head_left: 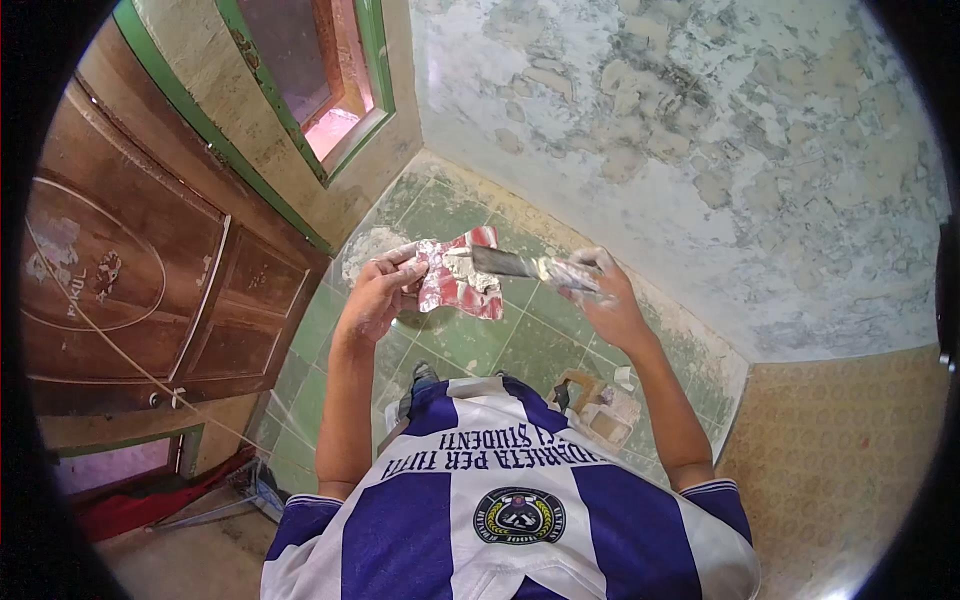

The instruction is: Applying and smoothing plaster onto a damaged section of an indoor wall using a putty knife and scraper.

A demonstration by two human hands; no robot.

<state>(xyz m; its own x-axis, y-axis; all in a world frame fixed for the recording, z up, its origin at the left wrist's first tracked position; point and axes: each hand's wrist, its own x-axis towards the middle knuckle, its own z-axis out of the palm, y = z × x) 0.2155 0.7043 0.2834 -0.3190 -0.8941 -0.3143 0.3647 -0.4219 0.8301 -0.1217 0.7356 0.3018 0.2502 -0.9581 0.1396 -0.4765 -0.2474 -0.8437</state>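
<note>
My left hand (380,290) grips the left edge of a red-and-white piece (482,302) with flared corners. What that piece is made of, I cannot tell. Pale, thick putty (460,266) lies across its middle. From the right, a putty knife (508,263) reaches over the piece, its smeared blade end touching the putty. Its handle is wrapped by the fingers of my right hand (608,300), which are whitened with dust or paste. Both hands are held in front of me, above the floor.
Patchy, part-plastered wall (700,150) rises ahead and to the right. A brown wooden door (150,260) and a green-framed window (330,90) are on the left. Green floor tiles (470,335) carry white residue. A dirty pale container (608,415) sits near my feet.
</note>
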